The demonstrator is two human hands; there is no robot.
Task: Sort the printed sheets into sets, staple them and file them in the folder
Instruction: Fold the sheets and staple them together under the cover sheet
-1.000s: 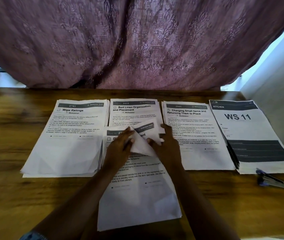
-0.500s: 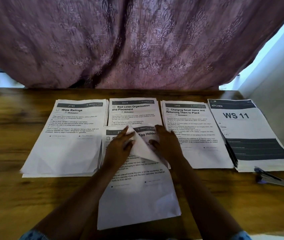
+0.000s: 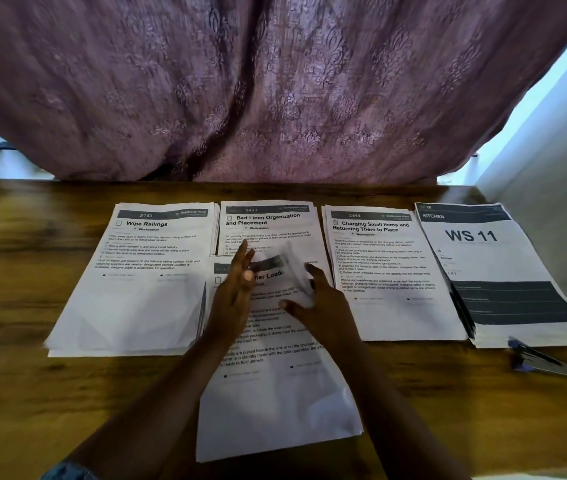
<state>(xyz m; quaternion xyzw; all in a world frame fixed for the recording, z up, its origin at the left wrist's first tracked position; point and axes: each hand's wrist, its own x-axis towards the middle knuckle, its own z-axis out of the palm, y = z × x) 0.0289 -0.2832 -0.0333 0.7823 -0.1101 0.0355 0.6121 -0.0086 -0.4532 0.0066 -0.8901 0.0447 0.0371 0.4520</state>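
Both hands at the near stack, one corner of its top sheet turned up

My left hand is over the near stack with its fingers straight. My right hand, close beside it but apart, pinches the lifted corner of the top sheet, as far as the blur lets me judge. Behind, across the wooden table, the piles lie in a row: the Wipe Railings pile at left, the Bed Linen pile partly under the near stack, the Charging Small Items pile, then the WS 11 pile. The blue stapler lies just beside that last pile's near corner
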